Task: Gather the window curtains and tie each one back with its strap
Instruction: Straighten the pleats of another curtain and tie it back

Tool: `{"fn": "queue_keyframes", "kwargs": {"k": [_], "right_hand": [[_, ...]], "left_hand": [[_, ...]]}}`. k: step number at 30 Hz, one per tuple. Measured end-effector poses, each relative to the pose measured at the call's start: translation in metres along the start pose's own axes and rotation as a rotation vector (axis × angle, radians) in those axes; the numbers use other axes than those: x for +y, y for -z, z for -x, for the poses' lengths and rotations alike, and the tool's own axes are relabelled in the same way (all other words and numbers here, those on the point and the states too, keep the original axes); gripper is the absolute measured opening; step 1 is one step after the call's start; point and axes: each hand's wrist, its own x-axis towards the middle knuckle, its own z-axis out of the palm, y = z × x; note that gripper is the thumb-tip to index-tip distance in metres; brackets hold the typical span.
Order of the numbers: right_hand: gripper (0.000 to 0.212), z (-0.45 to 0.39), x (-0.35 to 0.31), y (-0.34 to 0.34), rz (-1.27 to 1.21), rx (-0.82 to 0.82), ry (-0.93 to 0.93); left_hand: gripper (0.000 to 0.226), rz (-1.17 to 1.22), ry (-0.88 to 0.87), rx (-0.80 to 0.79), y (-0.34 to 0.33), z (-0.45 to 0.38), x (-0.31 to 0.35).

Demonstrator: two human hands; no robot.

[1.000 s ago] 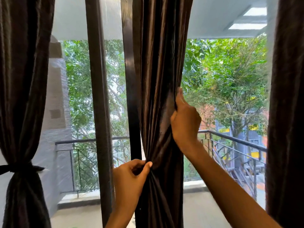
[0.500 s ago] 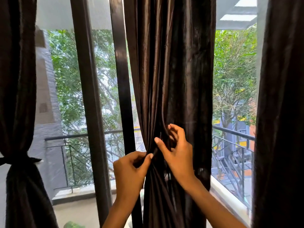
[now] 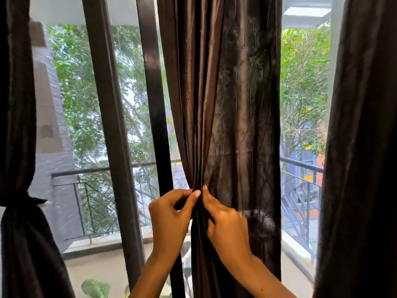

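Middle curtain (image 3: 225,125) hangs at window centre, spread wider than 1 s ago. Right hand (image 3: 227,226) dropped beside left hand (image 3: 171,216); both grips pinch its folds. Left curtain (image 3: 19,233) tied; balcony railing (image 3: 103,169) outside.

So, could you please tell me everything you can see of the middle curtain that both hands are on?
The middle curtain is dark brown, slightly shiny, crinkled fabric hanging in long vertical folds in front of the window, right of a dark frame post. Its left part is bunched into tight pleats; the right part hangs flatter. The left hand pinches the pleats between thumb and fingers, and the right hand grips the folds beside it. No strap is visible around it.
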Motion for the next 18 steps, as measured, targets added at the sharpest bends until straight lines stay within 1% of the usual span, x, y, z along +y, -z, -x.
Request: {"fn": "queue_keyframes", "kwargs": {"k": [3,4,6,8,9,10,11,13,14,15,16,17,18], "right_hand": [[0.073,0.008,-0.001,0.005,-0.031,-0.183,0.025],[0.073,0.008,-0.002,0.009,-0.047,-0.239,0.038],[0.072,0.005,0.002,0.019,-0.107,-0.467,0.058],[0.063,-0.008,0.012,0.028,-0.258,-0.667,0.065],[0.058,-0.019,0.016,0.034,-0.377,-0.708,0.038],[0.06,-0.032,0.018,0.039,-0.486,-0.654,-0.01],[0.069,-0.048,0.021,0.044,-0.558,-0.517,-0.085],[0.094,-0.09,0.022,0.056,-0.596,-0.159,-0.237],[0.106,-0.113,0.02,0.062,-0.604,-0.015,-0.283],[0.114,-0.139,0.021,0.065,-0.603,0.076,-0.319],[0.12,-0.163,0.019,0.067,-0.615,0.122,-0.364],[0.123,-0.185,0.019,0.066,-0.664,0.138,-0.421],[0.119,-0.201,0.017,0.066,-0.762,0.142,-0.472]], "left_hand": [[0.006,0.015,0.021,0.003,0.001,0.0,-0.003],[0.009,0.003,0.027,0.013,0.002,0.0,-0.004],[0.011,-0.035,0.03,0.029,0.002,-0.004,-0.008],[0.007,-0.062,0.044,0.033,0.005,-0.01,-0.013],[0.006,-0.068,0.053,0.026,0.007,-0.013,-0.017],[0.006,-0.071,0.06,0.016,0.009,-0.016,-0.02],[0.007,-0.074,0.065,0.005,0.011,-0.019,-0.024],[0.01,-0.079,0.073,-0.006,0.014,-0.022,-0.028],[0.011,-0.079,0.077,-0.002,0.014,-0.023,-0.029],[0.01,-0.072,0.085,0.004,0.015,-0.023,-0.03],[0.009,-0.056,0.101,0.003,0.015,-0.023,-0.031],[0.008,-0.028,0.123,-0.004,0.015,-0.023,-0.031],[0.009,0.001,0.142,-0.015,0.016,-0.023,-0.031]]}}
